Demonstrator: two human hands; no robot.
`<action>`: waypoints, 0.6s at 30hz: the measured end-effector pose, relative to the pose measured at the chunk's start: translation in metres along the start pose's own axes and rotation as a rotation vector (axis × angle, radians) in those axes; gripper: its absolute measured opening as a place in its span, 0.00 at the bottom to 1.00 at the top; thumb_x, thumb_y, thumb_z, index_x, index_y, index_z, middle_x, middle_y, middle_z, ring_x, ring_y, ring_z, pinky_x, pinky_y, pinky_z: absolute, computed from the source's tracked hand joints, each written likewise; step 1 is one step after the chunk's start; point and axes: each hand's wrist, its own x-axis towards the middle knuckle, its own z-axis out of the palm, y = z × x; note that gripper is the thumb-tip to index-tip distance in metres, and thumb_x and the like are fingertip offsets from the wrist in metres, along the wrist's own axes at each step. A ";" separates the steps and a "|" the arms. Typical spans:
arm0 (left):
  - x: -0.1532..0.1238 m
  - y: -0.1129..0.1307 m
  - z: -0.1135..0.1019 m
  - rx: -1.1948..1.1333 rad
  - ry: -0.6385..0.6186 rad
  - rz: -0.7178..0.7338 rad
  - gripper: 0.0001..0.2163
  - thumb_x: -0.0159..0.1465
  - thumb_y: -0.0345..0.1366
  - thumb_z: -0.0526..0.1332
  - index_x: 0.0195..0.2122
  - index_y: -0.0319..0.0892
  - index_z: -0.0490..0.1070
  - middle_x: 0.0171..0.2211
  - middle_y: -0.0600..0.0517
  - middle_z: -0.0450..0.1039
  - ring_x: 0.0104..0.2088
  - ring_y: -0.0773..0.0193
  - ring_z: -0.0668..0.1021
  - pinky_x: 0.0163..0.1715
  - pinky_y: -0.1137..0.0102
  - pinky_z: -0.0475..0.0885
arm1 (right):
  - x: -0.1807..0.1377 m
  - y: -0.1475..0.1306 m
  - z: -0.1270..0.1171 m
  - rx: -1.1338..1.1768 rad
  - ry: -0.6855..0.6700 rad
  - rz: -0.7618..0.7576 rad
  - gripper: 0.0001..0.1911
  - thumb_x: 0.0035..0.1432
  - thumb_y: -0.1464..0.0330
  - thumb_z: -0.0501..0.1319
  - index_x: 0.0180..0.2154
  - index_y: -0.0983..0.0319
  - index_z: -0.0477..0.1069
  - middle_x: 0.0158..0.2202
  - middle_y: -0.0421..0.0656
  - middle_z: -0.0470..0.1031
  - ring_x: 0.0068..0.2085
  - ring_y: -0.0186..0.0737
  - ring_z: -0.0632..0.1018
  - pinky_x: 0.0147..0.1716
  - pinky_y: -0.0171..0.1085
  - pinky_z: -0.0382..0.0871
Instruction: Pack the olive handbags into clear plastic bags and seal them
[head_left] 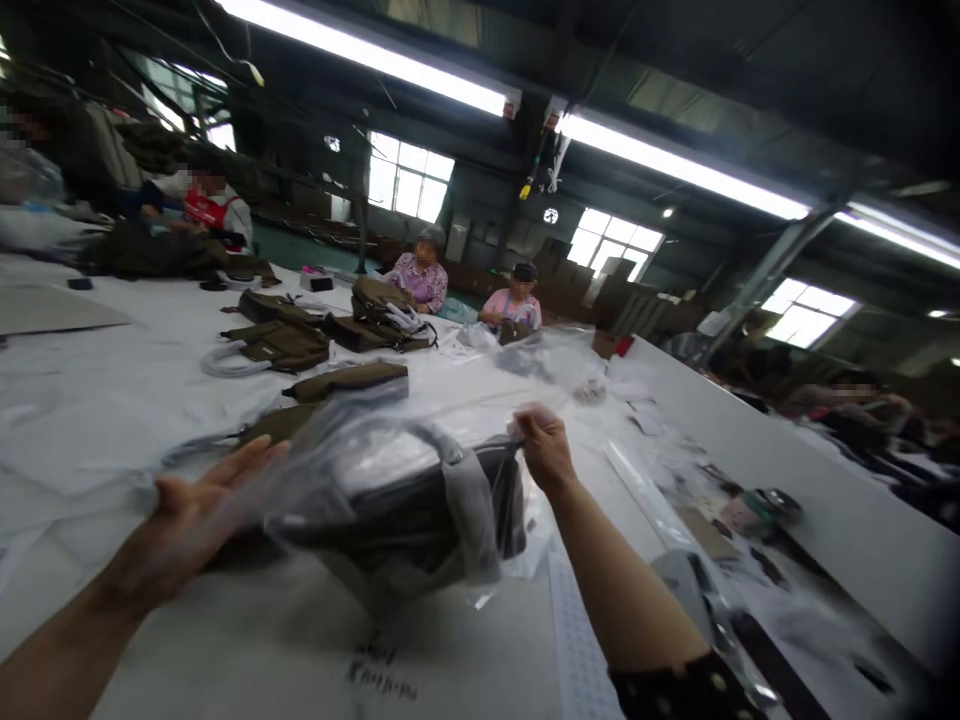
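Observation:
A dark handbag [420, 510] sits inside a clear plastic bag [352, 450] on the white table [90, 400] in front of me. My left hand [199, 515] lies open with fingers stretched out, pressed flat against the left side of the plastic-wrapped bag. My right hand [544, 445] is closed in a pinch on the plastic bag's edge at the upper right of the handbag. A grey strap [469, 505] runs over the handbag under the plastic.
Several olive handbags [289, 345] lie further up the table. Two people [465, 285] sit at the far end, another person [214, 205] at the far left. Loose plastic [559, 360], papers and a tape roll [765, 505] lie to the right by a white partition [810, 480].

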 end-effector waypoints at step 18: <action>0.071 -0.021 0.082 0.094 0.035 -0.078 0.17 0.65 0.38 0.52 0.49 0.28 0.61 0.39 0.51 0.72 0.42 0.67 0.73 0.48 0.62 0.66 | -0.105 0.071 -0.077 0.122 0.216 0.127 0.28 0.37 0.41 0.64 0.22 0.58 0.62 0.20 0.35 0.61 0.25 0.34 0.66 0.30 0.38 0.64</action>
